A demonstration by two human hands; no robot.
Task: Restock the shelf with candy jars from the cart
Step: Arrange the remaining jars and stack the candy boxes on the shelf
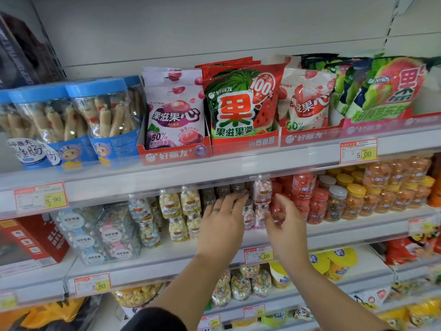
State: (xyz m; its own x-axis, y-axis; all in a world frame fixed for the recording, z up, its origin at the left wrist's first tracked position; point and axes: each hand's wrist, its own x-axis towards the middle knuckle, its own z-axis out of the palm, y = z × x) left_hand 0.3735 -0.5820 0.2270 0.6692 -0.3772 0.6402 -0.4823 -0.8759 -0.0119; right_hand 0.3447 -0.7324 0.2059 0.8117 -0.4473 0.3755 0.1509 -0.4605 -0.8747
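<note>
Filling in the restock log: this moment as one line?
stage: both hands at shelf | left hand: fingers touching silver-lidded jars | right hand: curled beside pink-candy jars, grip unclear

Dark sleeve [156, 318] above the bare left forearm [191, 278].

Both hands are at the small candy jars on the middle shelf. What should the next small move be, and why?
Probably move the left hand forward so its straight fingers slide the silver-capped jars deeper. They stand just at its fingertips, beside the stacked pink jars, and the right hand seems to hold a reddish jar, though blur hides its grip; that would open room.
</note>
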